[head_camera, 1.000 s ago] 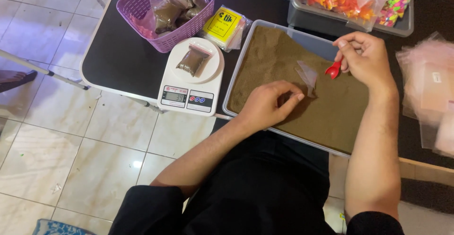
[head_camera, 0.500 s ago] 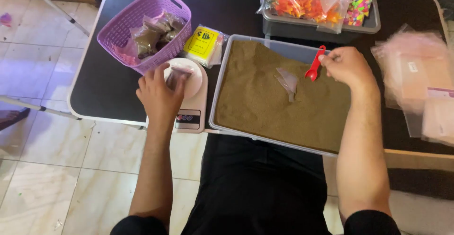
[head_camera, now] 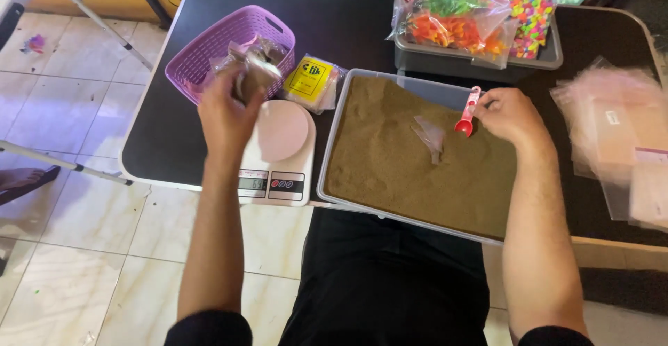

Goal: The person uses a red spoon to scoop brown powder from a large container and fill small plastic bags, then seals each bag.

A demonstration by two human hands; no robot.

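Tray [head_camera: 358, 81] holds brown powder [head_camera: 410, 165]; basket [head_camera: 209, 46] holds filled bags. Left hand [head_camera: 226, 113] fingers grip a bag [head_camera: 256, 74] above the scale [head_camera: 278, 158]. Right hand [head_camera: 511, 115] fingers pinch a red scoop [head_camera: 467, 113].

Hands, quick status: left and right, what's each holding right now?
Left hand: closed on a filled clear bag, raised near the purple basket.
Right hand: closed on the red scoop over the brown powder.

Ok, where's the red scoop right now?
In the head view the red scoop is in the right hand, over the far right part of the tray of brown powder, beside an empty clear bag.
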